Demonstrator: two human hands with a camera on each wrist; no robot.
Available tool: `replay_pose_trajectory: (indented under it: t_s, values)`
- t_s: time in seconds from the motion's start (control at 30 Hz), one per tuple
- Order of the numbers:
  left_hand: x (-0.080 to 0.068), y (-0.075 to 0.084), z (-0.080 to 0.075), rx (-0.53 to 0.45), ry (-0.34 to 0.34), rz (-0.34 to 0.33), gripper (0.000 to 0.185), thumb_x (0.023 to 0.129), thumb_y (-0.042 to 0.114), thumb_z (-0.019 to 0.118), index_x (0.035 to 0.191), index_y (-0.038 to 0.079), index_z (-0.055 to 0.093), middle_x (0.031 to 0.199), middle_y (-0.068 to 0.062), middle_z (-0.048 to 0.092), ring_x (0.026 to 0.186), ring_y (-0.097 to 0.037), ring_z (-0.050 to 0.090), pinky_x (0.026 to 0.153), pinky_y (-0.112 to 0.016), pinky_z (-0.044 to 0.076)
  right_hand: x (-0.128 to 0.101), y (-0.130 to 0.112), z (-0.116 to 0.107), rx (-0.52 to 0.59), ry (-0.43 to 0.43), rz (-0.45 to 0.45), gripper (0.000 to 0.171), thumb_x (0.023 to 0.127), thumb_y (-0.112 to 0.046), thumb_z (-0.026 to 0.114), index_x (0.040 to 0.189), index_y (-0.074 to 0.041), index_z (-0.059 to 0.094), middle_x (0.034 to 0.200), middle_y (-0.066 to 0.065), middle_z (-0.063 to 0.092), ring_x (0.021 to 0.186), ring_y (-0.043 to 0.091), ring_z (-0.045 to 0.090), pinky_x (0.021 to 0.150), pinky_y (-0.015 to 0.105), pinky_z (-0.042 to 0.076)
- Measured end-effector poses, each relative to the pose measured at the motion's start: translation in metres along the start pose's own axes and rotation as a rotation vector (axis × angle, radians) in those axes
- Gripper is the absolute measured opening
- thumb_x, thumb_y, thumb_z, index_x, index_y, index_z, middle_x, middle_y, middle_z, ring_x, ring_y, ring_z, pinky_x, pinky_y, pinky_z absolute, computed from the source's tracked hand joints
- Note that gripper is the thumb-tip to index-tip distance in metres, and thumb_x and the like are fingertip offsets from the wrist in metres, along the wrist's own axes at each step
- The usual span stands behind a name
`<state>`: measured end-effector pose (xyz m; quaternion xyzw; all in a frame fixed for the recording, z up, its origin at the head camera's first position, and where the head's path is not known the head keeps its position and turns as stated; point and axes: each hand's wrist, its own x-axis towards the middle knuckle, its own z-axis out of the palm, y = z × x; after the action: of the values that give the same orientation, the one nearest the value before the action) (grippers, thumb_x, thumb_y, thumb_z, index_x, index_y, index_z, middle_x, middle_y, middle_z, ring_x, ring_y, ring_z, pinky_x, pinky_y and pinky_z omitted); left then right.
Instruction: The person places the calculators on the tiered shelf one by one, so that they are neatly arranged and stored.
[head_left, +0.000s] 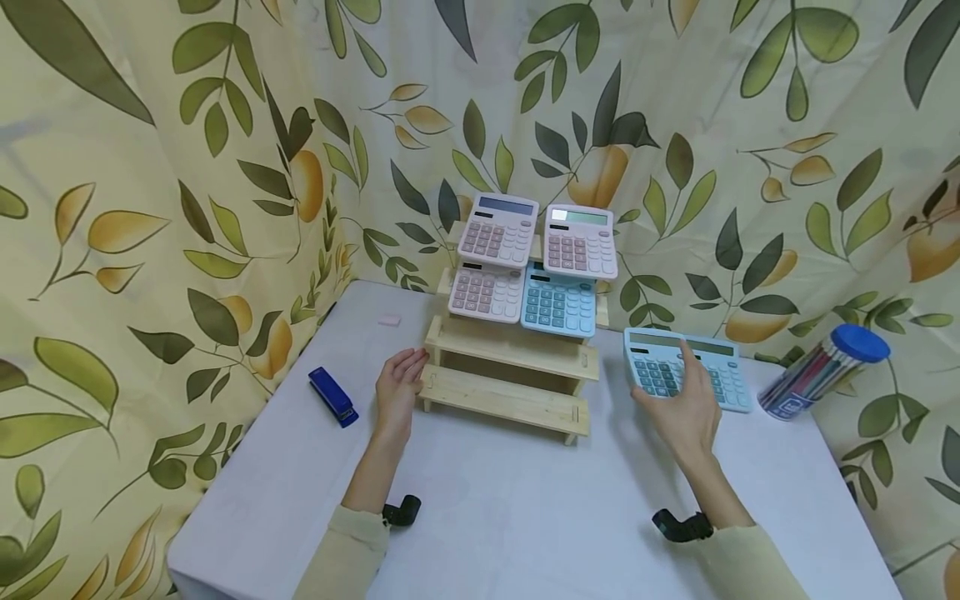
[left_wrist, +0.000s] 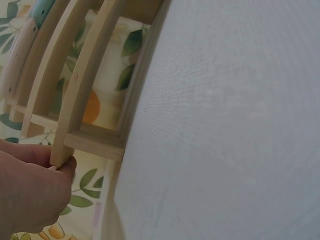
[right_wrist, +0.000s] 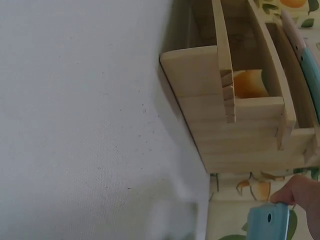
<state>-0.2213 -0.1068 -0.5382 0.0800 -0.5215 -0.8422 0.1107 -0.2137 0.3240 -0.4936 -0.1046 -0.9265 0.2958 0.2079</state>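
A stepped wooden rack (head_left: 502,404) stands at the table's middle. My left hand (head_left: 397,392) is at its left side, and in the left wrist view the thumb and fingers pinch a plank end (left_wrist: 62,150). My right hand (head_left: 686,408) grips a light blue calculator (head_left: 651,367) to the right of the rack. In the right wrist view the thumb lies on the edge of this calculator (right_wrist: 267,222). Another blue calculator (head_left: 737,390) shows beside it, partly covered by the hand. The rack's two upper tiers bear pink calculators (head_left: 498,232) and one blue calculator (head_left: 558,302).
A clear tub of pens (head_left: 813,375) with a blue lid leans at the right edge. A blue stapler (head_left: 333,397) lies left of the rack, and a small pink eraser-like block (head_left: 389,320) sits behind it. A leaf-print curtain (head_left: 247,167) surrounds the white table (head_left: 495,517).
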Motion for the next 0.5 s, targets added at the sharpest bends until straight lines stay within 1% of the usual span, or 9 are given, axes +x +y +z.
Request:
replay_pose_trajectory:
  t_s: [0.17,0.37,0.43,0.5]
  values:
    - [0.001,0.000,0.000,-0.001,-0.008,0.001,0.064,0.084,-0.031,0.038,0.145,-0.010,0.041,0.148,-0.029,0.052,0.142,-0.038,0.051,0.120,-0.034,0.040,-0.010,-0.004,-0.005,0.012,0.064,-0.059,0.111,0.074,-0.026,0.091,0.166,-0.025,0.029,0.160,0.018,0.043,0.139,0.045,0.046,0.107,0.069,0.043]
    - [0.002,-0.001,-0.001,0.021,0.009,-0.007,0.065,0.084,-0.032,0.038,0.145,-0.009,0.041,0.148,-0.029,0.053,0.141,-0.037,0.051,0.120,-0.033,0.041,-0.023,-0.013,-0.011,0.040,0.133,-0.145,0.109,0.070,-0.023,0.093,0.163,-0.021,0.037,0.154,0.021,0.050,0.131,0.047,0.053,0.097,0.069,0.049]
    - [0.002,-0.001,-0.001,0.021,0.005,-0.007,0.065,0.084,-0.032,0.037,0.145,-0.010,0.040,0.148,-0.029,0.052,0.142,-0.037,0.051,0.120,-0.034,0.040,-0.027,-0.015,-0.013,0.042,0.150,-0.165,0.110,0.069,-0.022,0.093,0.163,-0.020,0.037,0.151,0.022,0.051,0.126,0.046,0.055,0.093,0.068,0.051]
    - [0.001,-0.001,-0.001,0.018,0.000,-0.009,0.065,0.084,-0.031,0.037,0.146,-0.010,0.040,0.149,-0.029,0.052,0.142,-0.037,0.050,0.120,-0.035,0.040,-0.031,-0.017,-0.015,0.044,0.159,-0.174,0.111,0.068,-0.021,0.094,0.163,-0.021,0.036,0.150,0.021,0.053,0.124,0.045,0.056,0.091,0.067,0.052]
